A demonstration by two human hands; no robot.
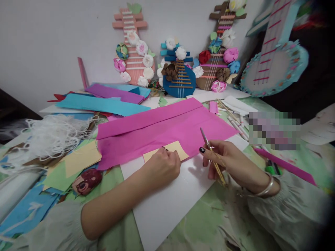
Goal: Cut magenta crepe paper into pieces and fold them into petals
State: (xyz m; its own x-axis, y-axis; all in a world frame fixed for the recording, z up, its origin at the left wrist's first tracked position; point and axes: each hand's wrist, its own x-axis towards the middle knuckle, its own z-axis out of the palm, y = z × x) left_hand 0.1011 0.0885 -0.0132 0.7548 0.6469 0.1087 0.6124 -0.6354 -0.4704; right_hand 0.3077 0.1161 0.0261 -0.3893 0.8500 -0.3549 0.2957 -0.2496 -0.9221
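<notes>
pressing its curled fingers down on a flat, pale yellow piece of paper [181, 150], the left hand [165, 164] bends over the edge of a soft, matte magenta sheet [157, 125] with a long folded band, smooth white paper [167, 212] lying beneath. the right hand [222, 162] closes loosely around slim scissors [213, 157], pointed silvery blades upward and golden handles low, above the white paper, while stringy, looped white cord [60, 134] heaps up at the left.
</notes>
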